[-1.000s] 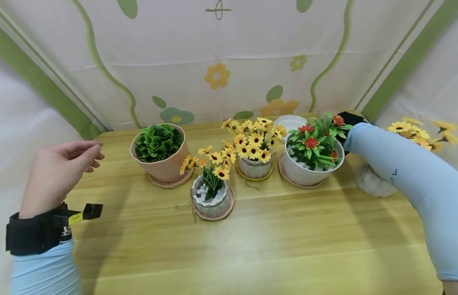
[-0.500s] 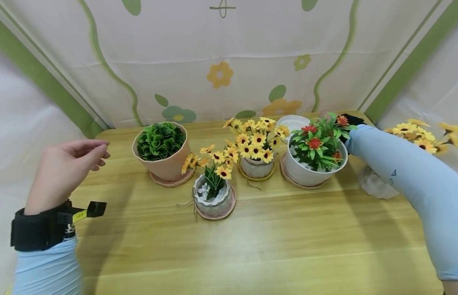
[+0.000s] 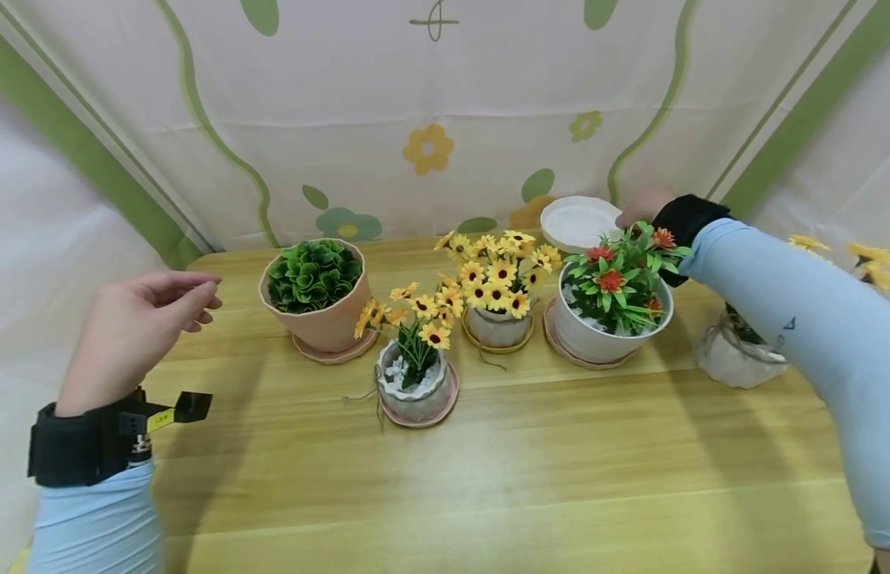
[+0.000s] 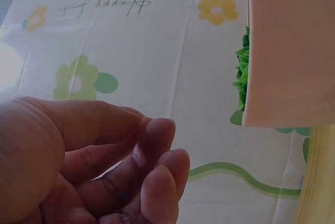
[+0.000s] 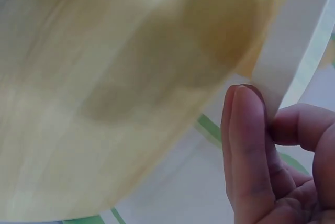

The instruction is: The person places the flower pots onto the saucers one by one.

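A white saucer is held up at the back of the table by my right hand. In the right wrist view the thumb and fingers pinch the saucer's edge above the wooden table. Just in front of it stands a white pot with red flowers on a pink saucer, partly covering the hand. My left hand hovers at the left with its fingers loosely curled and nothing between them. Nearest to it is a pink pot with a green leafy plant, also seen in the left wrist view.
A grey pot with yellow flowers stands front centre on a pink saucer. Behind it is another yellow-flowered pot on a yellow saucer. A whitish pot sits under the right forearm. A printed curtain hangs behind the table.
My right hand has come up from behind the red-flowered pot, lifting the white saucer off the table. The left hand has barely shifted in view.
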A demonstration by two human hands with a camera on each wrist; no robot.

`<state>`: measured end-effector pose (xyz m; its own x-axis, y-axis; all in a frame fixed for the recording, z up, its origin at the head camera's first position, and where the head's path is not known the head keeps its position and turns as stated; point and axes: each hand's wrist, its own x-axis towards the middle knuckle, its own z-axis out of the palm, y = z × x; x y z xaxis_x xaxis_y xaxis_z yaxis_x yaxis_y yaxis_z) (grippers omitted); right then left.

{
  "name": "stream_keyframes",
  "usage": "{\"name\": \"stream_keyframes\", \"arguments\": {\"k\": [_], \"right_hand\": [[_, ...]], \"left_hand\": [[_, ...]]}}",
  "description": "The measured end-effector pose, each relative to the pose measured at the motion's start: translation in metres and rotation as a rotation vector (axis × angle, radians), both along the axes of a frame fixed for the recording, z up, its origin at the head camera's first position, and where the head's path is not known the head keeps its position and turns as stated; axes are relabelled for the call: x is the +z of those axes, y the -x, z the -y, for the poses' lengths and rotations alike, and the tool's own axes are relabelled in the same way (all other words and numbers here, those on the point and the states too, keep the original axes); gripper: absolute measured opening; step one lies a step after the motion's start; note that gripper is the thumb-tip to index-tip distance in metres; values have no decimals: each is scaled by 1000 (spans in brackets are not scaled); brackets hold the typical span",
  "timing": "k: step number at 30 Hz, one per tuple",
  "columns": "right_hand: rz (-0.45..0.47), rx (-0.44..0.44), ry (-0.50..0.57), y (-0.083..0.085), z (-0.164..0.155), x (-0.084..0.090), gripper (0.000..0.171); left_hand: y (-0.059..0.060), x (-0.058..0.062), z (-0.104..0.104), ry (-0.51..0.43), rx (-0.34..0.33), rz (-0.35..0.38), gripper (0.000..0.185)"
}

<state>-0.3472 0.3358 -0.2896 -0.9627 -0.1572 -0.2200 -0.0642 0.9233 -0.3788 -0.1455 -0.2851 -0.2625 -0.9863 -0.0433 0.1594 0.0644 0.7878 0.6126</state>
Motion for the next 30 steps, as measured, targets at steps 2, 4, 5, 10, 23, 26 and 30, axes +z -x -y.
{"name": "stream_keyframes", "arguments": {"k": [2,4,5,10,23,26,30], "right_hand": [[54,-67,-55,6,5,11,32],[97,-104,-30,10,5,19,29],[129,-134,12,11,5,23,28],[246,-221,219,12,5,45,27],[201,-175,295,-19,22,102,26],[186,-171,314,-26,22,109,30],[152,-164,315,-39,25,116,34]], "left_hand": [[1,0,-1,-2,-10,-1,39],[2,0,-1,-5,-20,-6,37],[2,0,-1,-8,-24,-9,36],[5,-1,-3,-9,-32,-19,36],[16,-8,-13,-32,-77,-26,33],[18,-10,-18,-33,-102,-38,32],[20,-13,-24,-20,-120,-35,34]]}}
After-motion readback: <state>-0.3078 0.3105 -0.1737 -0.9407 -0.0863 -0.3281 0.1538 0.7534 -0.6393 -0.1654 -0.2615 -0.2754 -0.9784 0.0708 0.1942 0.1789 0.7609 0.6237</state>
